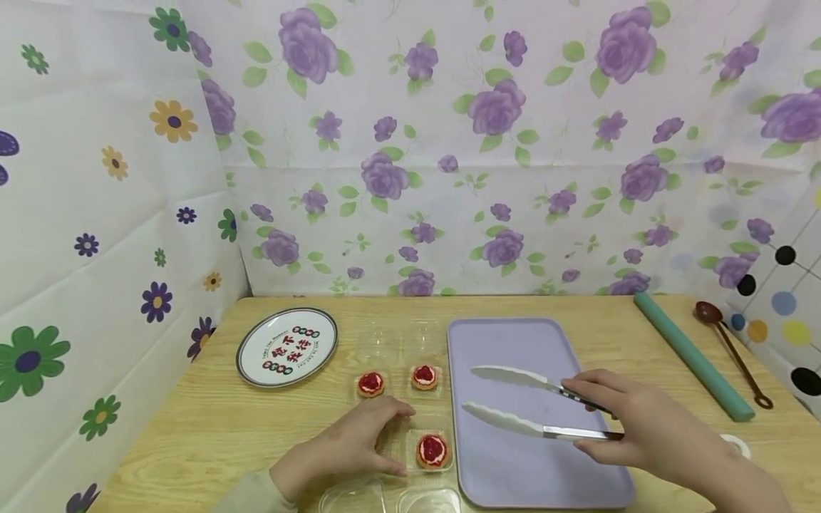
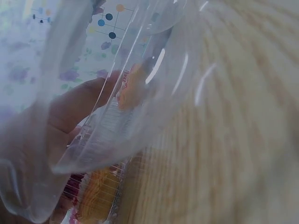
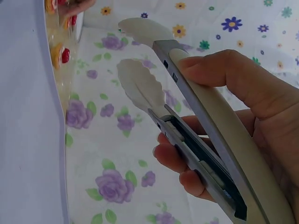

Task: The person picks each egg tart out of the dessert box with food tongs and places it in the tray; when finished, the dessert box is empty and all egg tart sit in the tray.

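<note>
My left hand (image 1: pixel 353 436) curves over the front-left part of a group of clear plastic boxes (image 1: pixel 420 335), thumb and fingers around a box, partly hiding a tart in it. In the left wrist view, clear plastic (image 2: pixel 140 135) stands in front of the fingers (image 2: pixel 84 102), with a tart (image 2: pixel 99 196) below. Three red-topped tarts show plainly: back left (image 1: pixel 370 384), back right (image 1: pixel 425 377) and front right (image 1: pixel 432 451). My right hand (image 1: pixel 641 420) grips tongs (image 3: pixel 205 107) with white scalloped tips spread apart, above a lilac tray (image 1: pixel 545 470); nothing is between the tips.
At the back left lies a white plate (image 1: pixel 285 349) with red lettering and a dark rim. A green rolling pin (image 1: pixel 693 356) and a brown ladle (image 1: pixel 734 349) lie to the right of the tray. Floral cloth (image 1: pixel 417 142) hangs behind the wooden table (image 1: pixel 186 427).
</note>
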The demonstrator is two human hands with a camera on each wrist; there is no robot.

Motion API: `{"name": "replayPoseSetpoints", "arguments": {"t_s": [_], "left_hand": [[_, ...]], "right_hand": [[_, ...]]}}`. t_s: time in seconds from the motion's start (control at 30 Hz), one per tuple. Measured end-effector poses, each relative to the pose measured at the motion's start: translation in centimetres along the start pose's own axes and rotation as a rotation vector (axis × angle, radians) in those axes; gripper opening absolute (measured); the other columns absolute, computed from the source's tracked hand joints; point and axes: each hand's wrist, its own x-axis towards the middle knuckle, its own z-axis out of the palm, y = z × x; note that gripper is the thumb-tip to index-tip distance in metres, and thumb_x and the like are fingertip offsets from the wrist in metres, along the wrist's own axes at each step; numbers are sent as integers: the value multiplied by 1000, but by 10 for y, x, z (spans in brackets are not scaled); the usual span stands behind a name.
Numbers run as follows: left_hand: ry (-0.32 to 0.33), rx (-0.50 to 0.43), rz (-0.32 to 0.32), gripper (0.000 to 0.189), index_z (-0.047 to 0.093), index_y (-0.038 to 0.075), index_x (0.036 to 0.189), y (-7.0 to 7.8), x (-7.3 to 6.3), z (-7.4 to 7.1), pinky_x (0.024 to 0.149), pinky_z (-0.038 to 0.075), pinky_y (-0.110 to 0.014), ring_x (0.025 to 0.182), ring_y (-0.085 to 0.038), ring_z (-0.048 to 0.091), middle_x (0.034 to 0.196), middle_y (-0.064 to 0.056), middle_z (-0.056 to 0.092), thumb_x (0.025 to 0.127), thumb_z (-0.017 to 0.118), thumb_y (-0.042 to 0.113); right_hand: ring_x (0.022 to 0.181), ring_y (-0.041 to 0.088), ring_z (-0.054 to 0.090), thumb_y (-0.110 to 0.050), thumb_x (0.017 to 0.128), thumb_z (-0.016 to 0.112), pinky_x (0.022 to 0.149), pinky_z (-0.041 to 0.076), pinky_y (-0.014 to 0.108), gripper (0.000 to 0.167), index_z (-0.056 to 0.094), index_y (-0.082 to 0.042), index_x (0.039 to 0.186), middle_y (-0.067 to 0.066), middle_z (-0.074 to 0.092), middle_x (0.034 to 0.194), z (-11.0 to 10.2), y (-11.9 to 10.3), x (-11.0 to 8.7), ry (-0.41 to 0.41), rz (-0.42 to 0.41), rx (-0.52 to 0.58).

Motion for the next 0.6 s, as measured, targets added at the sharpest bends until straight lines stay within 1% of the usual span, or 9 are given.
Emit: {"name": "replayPoseSetpoints", "arguments": {"t_s": [0.13, 0.23, 0.33, 0.4, 0.5, 0.6], "left_hand": [[-1, -6, 1, 75, 52, 13, 131, 0, 0, 1, 106, 43, -34, 117, -13, 55, 120, 5, 60, 71, 79, 49], [-11, -12, -4, 76, 51, 14, 132, 0, 1, 4, 107, 43, -34, 118, -12, 54, 121, 7, 60, 72, 78, 51], [-14, -22, -14, 75, 51, 15, 133, 0, 1, 5, 107, 42, -33, 118, -10, 53, 120, 8, 60, 72, 79, 49], [-9, -18, -13, 75, 51, 14, 132, -1, 1, 5, 107, 43, -33, 117, -11, 54, 120, 8, 60, 71, 79, 48], [-2, -6, -13, 75, 51, 15, 132, -1, 0, 3, 106, 43, -34, 117, -11, 54, 120, 7, 60, 71, 80, 48], [-1, 6, -17, 76, 51, 15, 132, -2, -1, 2, 107, 43, -34, 117, -12, 54, 120, 6, 60, 70, 80, 48]], "right_hand": [[77, -11, 50, -39, 82, 75, 54, 45, 13, 55, 61, -9, 125, 4, 62, 116, 6, -4, 3, -57, -26, 20], [82, -6, 56, -46, 82, 72, 59, 49, 16, 56, 61, -11, 125, 1, 63, 117, 7, -8, 7, -110, -31, -19], [85, 0, 61, -49, 82, 70, 63, 52, 20, 58, 62, -10, 125, -1, 63, 117, 7, -12, 18, -172, -58, -50], [84, 2, 62, -49, 82, 71, 63, 53, 21, 58, 62, -10, 124, -1, 64, 115, 7, -16, 26, -215, -79, -48], [80, 0, 60, -46, 81, 72, 60, 52, 20, 56, 63, -9, 122, -1, 64, 112, 8, -23, 38, -263, -102, -42], [80, 1, 61, -43, 80, 74, 61, 53, 20, 54, 64, -9, 120, -3, 65, 108, 9, -28, 47, -293, -106, -55]]}}
